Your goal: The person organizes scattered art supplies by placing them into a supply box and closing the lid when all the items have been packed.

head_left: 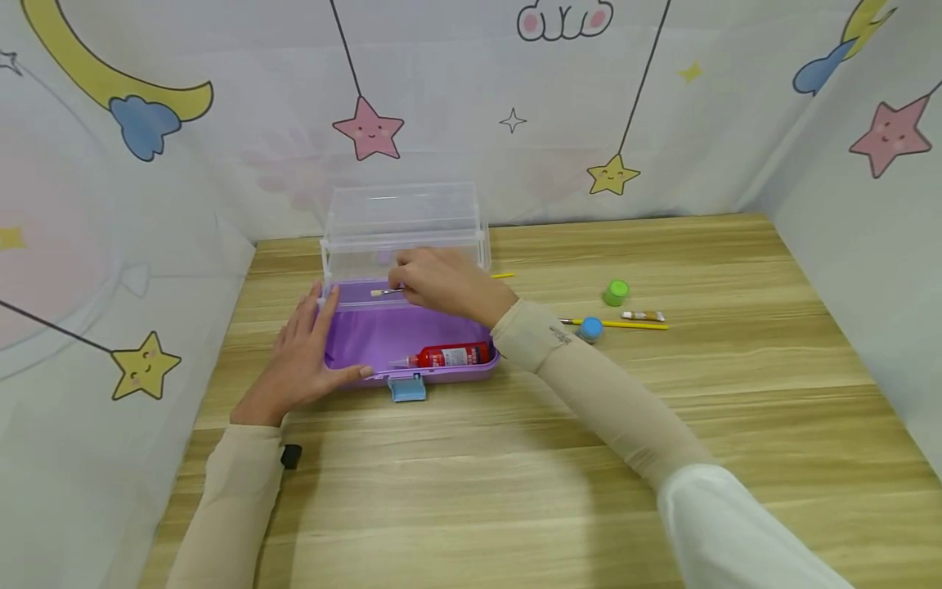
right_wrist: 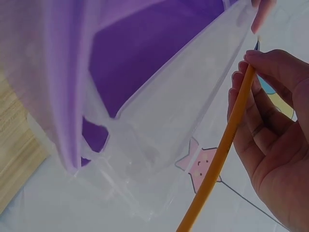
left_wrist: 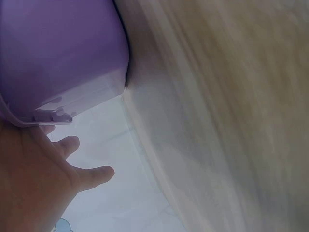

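Note:
In the head view my left hand [head_left: 294,360] rests on the left end of an open purple storage box [head_left: 383,331], its fingers spread along the rim and its thumb by the front edge. My right hand [head_left: 449,282], above the box's back part, pinches a paintbrush [right_wrist: 217,166] with a yellow handle between thumb and fingers. The brush lies nearly level, its pale bristles pointing left. A red bottle [head_left: 452,355] with a clear nozzle lies inside along the front wall. Clear plastic trays [head_left: 401,217] stand raised at the back of the box.
Right of the box lie a green-lidded pot [head_left: 616,292], a blue-lidded pot [head_left: 590,329], a small paint tube [head_left: 643,316] and another yellow paintbrush [head_left: 636,325]. A blue latch [head_left: 408,389] hangs at the box's front. Printed cloth walls [head_left: 456,106] surround the wooden table [head_left: 456,491].

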Demonstrator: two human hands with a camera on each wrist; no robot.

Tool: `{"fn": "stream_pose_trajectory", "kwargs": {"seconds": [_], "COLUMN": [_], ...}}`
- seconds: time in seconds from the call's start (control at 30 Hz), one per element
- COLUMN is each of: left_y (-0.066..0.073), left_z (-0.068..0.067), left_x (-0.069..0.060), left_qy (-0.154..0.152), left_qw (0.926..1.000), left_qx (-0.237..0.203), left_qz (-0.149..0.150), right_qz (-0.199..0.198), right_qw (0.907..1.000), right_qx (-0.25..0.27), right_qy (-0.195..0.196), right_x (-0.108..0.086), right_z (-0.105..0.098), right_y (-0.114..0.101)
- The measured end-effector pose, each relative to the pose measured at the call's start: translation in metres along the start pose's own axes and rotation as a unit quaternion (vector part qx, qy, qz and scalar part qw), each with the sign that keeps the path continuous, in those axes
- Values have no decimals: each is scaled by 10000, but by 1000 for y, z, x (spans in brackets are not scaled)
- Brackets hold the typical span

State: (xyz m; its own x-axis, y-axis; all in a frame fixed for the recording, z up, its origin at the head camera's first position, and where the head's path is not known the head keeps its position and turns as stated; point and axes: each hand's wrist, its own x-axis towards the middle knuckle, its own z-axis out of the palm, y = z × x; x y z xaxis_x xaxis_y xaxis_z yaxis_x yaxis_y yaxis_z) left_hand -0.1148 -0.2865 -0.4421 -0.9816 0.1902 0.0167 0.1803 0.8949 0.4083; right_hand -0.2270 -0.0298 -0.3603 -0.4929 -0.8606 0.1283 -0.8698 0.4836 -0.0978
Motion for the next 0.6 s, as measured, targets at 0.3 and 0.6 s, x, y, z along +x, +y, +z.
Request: {"fn": "stream_pose_trajectory", "kwargs": {"seconds": [0.3,0.6], "left_y": [1,-1], "left_z": [-1,0], "left_x": [0,0], "left_qy": [-18,-36], "left_qw": [10000,10000], "left_qx": [-62,-83], "left_qz": [1,-1], "right_qz": [-9,-55], "right_qw": [9998,9987], "right_qx": [-147,-376], "right_qy": [-112,-335], "right_x": [14,27], "right_z": [3,6], "right_y": [-6,-14]}}
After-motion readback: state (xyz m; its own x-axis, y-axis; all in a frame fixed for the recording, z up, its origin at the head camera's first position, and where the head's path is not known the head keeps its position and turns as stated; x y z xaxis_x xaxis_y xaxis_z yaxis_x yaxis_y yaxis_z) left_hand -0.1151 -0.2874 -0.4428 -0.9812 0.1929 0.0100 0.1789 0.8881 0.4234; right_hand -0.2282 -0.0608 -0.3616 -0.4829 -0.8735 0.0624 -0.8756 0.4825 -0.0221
